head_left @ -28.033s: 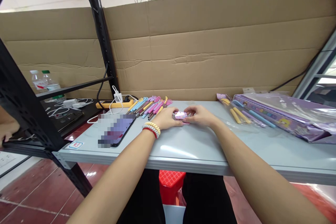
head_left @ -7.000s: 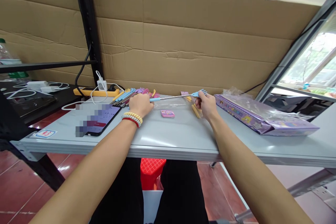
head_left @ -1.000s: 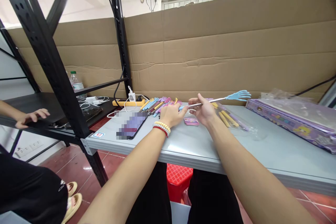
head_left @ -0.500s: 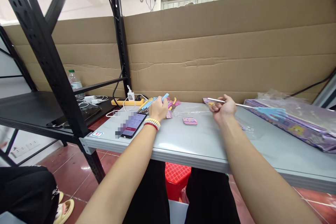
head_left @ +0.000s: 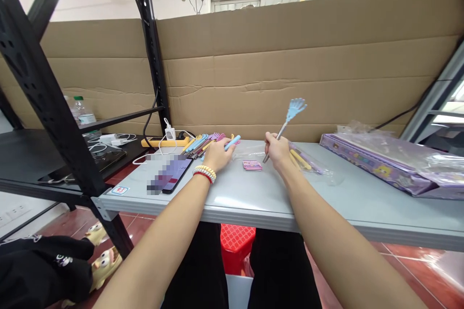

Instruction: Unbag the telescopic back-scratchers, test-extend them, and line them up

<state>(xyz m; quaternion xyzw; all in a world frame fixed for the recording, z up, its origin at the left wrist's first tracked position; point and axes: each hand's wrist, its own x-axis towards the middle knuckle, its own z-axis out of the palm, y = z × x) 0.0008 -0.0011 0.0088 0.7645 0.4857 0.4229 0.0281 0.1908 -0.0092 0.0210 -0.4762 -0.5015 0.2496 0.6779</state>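
Observation:
My right hand point(head_left: 277, 150) is closed around the metal rod of a back scratcher point(head_left: 296, 108), whose light-blue hand-shaped head points up and to the right. The rod's bare lower end comes out below my fist, just right of a small stack of pink and purple cards point(head_left: 252, 165). In my closed left hand point(head_left: 218, 153) is a light-blue handle point(head_left: 232, 142), its far end sticking out to the right. Behind and left of that hand lies a pile of back scratchers point(head_left: 197, 144) with blue, yellow, pink and purple parts.
Clear plastic with yellow and purple back scratchers point(head_left: 303, 158) lies beyond my right forearm. At right is a purple box point(head_left: 373, 164) under clear plastic. A phone point(head_left: 177, 175) and a yellow power strip point(head_left: 165, 142) are at left. A black shelf post point(head_left: 150, 48) rises there.
My right hand has moved left towards the cards, and the back scratcher has swung from pointing right to standing tilted upward. My left hand still holds the blue handle. The view has shifted slightly right.

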